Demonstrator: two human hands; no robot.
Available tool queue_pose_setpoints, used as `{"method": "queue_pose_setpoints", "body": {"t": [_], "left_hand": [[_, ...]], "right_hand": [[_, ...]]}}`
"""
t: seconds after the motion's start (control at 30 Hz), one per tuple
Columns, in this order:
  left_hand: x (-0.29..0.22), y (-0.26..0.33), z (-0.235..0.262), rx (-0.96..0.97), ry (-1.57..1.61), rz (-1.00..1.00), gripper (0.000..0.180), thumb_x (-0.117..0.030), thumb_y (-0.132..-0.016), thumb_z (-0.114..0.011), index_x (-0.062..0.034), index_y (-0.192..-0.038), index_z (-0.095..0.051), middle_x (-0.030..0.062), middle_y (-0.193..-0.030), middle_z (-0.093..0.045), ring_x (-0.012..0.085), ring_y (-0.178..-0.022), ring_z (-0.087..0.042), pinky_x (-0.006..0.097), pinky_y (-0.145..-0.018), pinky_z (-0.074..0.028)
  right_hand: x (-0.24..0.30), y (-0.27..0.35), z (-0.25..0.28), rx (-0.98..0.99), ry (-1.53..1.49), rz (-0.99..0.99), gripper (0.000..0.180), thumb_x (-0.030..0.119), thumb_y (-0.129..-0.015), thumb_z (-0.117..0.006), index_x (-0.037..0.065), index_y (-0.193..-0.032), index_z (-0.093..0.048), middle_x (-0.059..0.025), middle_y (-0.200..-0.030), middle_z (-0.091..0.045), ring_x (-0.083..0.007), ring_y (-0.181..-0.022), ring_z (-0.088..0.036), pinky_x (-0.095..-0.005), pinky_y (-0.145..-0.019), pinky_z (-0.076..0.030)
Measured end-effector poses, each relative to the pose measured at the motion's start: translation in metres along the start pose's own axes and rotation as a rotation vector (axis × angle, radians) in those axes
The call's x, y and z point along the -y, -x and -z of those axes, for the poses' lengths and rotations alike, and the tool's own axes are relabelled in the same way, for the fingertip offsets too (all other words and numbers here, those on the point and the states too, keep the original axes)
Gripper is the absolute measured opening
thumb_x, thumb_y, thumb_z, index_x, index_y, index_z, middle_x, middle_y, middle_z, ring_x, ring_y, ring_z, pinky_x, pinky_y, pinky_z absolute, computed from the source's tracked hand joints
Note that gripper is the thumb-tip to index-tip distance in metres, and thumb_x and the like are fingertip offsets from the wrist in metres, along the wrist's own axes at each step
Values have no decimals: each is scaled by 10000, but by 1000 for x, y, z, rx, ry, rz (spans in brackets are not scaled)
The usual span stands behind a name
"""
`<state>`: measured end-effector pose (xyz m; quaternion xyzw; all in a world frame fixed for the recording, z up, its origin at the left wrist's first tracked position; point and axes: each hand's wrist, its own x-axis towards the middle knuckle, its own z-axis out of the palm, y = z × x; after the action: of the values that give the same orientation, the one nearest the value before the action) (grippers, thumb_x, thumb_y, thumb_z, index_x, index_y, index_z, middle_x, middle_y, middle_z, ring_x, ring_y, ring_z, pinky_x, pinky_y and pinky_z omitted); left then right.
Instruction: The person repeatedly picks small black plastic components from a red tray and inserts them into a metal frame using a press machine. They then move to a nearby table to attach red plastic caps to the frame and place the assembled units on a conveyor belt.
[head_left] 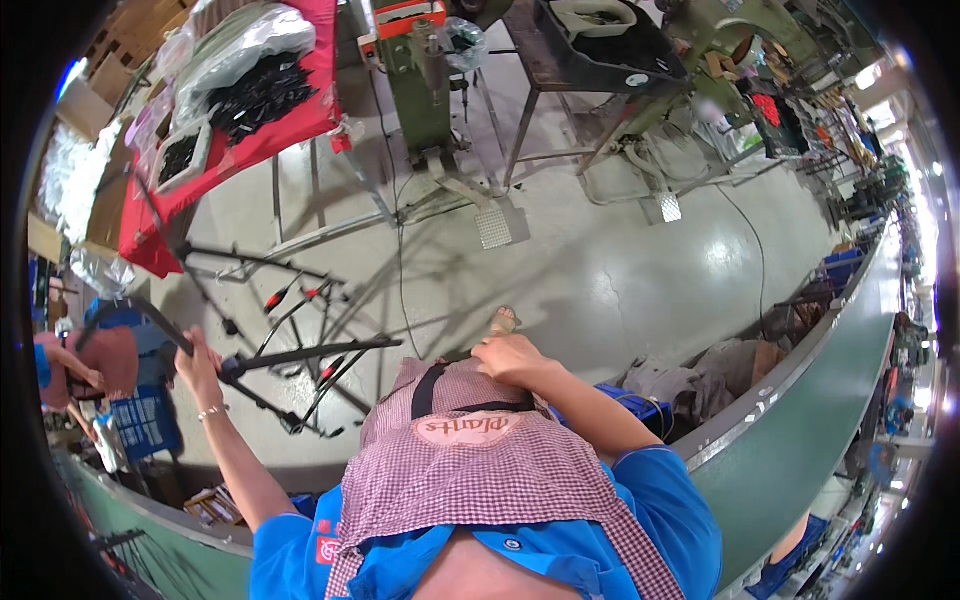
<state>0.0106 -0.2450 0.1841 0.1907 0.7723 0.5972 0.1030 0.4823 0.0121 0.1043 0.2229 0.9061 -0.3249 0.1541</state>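
Observation:
My left hand, with a bracelet at the wrist, is wrapped round a curved black tube of a folding tubular frame. This frame has black rods, joints and small red parts, and it is held up at my left, above the floor. My right hand rests at the front of my checked apron, at waist height. Its fingers are bent in against the cloth; whether they hold anything is hidden. Below that hand a foot in a sandal shows.
A red-covered table bears black parts and a white tray. Green machines with foot pedals stand ahead, beside a metal table with a black bin. A green-sided bench curves behind me. Another person is at the far left.

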Motion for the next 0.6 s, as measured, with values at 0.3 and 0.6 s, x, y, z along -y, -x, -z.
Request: {"method": "queue_pose_setpoints", "body": {"t": [0.3, 0.6], "left_hand": [[198, 10, 64, -484, -497, 157, 377, -363, -874, -676, 5, -804, -631, 33, -682, -589, 143, -625, -502, 324, -596, -439], [119, -40, 8, -1127, -482, 786, 720, -470, -721, -727, 77, -1155, -553, 297, -1188, -539, 386, -983, -578, 445, -816, -492]], "right_hand": [[-58, -37, 32, 85, -42, -84, 241, 277, -821, -594, 82, -960, -624, -151, -994, -647, -336, -964, -610, -453, -802, -486], [-175, -149, 176, -342, -73, -127, 275, 268, -841, -610, 102, -1058, -635, -156, -941, -661, -358, -876, -623, -447, -733, -500]]}}
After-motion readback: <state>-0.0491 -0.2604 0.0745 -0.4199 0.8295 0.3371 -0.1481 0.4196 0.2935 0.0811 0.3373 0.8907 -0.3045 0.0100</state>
